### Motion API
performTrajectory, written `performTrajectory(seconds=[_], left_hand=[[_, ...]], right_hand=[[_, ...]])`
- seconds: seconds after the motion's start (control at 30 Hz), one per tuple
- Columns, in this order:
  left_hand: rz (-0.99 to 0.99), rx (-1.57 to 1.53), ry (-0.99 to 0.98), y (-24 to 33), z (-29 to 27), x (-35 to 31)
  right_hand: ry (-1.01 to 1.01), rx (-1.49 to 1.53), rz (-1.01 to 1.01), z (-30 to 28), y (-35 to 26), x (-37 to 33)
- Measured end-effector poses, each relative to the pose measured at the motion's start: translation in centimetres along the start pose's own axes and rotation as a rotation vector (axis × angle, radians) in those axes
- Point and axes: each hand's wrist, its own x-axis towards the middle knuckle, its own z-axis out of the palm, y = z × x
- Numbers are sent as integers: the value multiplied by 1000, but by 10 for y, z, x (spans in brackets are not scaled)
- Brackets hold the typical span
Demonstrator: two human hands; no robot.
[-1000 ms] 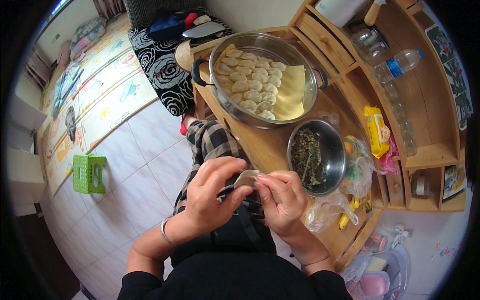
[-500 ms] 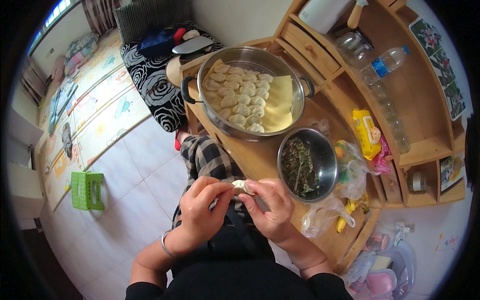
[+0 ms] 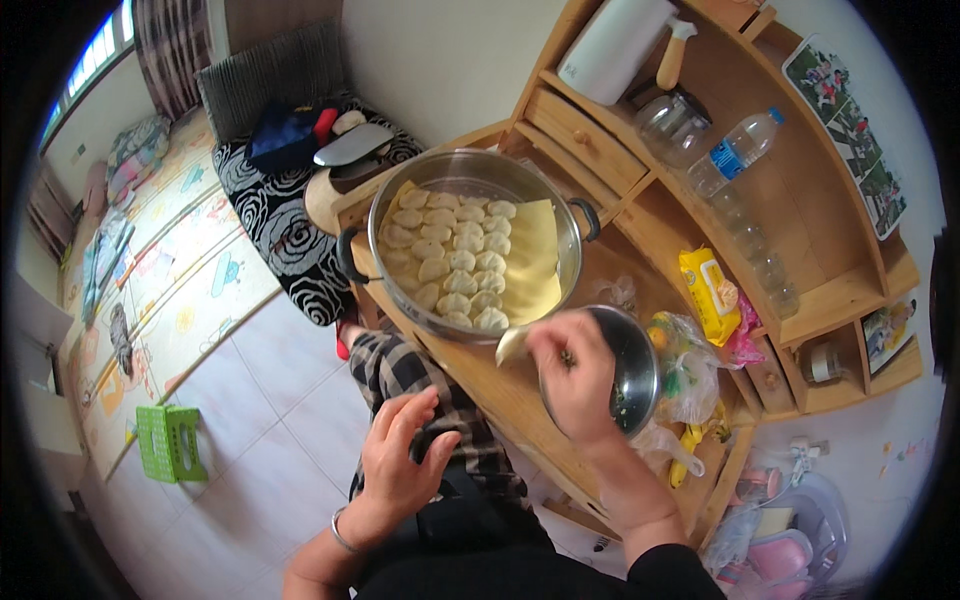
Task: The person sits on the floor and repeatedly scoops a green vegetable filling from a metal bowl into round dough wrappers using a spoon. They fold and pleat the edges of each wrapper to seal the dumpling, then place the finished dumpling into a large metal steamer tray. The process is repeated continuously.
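My right hand (image 3: 578, 372) pinches a pale dumpling (image 3: 512, 346) at the near edge of a steel pot (image 3: 478, 170), partly in front of a metal bowl (image 3: 637, 362). Rows of shaped dumplings (image 3: 462, 260) lie in the pot on a yellowish sheet (image 3: 533, 262), whose right part is bare. Most of the bowl's green chopped filling is hidden behind my right hand and wrist. My left hand (image 3: 402, 458) hangs empty over my checked trousers, fingers stretched and thumb apart.
Right of the bowl lie plastic bags (image 3: 688, 385), bananas (image 3: 687, 455) and a yellow wipes pack (image 3: 711, 297) on the wooden table (image 3: 480, 372). Shelves behind hold a white kettle (image 3: 615, 50) and a bottle (image 3: 735, 155). A green stool (image 3: 168, 443) stands on the floor at left.
Both hands were together on the dumpling. My right hand has carried it up and right toward the pot; my left hand has let go and lowered. The view has shifted.
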Motion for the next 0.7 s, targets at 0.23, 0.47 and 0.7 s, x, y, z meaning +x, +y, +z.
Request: performTrajectory(seconds=[0.23,0.47,0.7], left_hand=[[-141,-40,-86,-36,-15,-8],[-344,-46,-181,-69,-29,-22],[-376,-34,-167,-92,-35,-20]], right_hand=[[-68,-180,293,21,139,129],[-106,-710,147,65,219,165],[-119,-771,226,83,257,180]])
